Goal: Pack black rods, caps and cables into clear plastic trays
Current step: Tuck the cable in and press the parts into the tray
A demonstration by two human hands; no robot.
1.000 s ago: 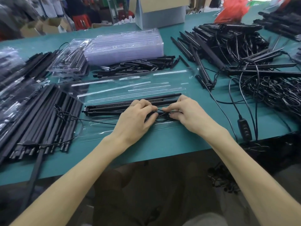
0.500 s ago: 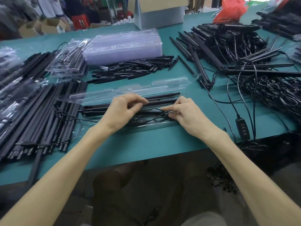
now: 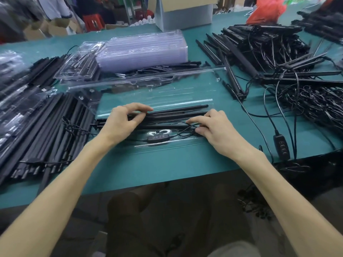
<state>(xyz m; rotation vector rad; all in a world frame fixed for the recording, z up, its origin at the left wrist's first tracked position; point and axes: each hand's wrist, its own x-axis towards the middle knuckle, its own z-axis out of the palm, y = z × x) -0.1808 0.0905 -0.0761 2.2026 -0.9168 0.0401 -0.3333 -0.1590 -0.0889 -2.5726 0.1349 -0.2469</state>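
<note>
An open clear plastic tray (image 3: pixel 167 97) lies in front of me on the teal table (image 3: pixel 148 169), its lid tilted up at the back. Black rods (image 3: pixel 178 113) lie lengthwise in it, with a cable and its inline controller (image 3: pixel 157 138) along the near side. My left hand (image 3: pixel 124 121) rests on the rods' left part, thumb and fingers curled over them. My right hand (image 3: pixel 213 127) presses the coiled cable (image 3: pixel 187 131) down with its fingertips at the tray's right end.
Loose black rods (image 3: pixel 42 130) are heaped at the left. A stack of clear trays (image 3: pixel 143 47) and a filled tray (image 3: pixel 79 64) sit behind. Tangled rods and cables (image 3: pixel 306 86) fill the right side. A second controller (image 3: pixel 282 147) hangs near the table edge.
The tray's clear lid has swung up and back. My left hand moved left along the rods, uncovering the controller. My right hand stayed on the cable.
</note>
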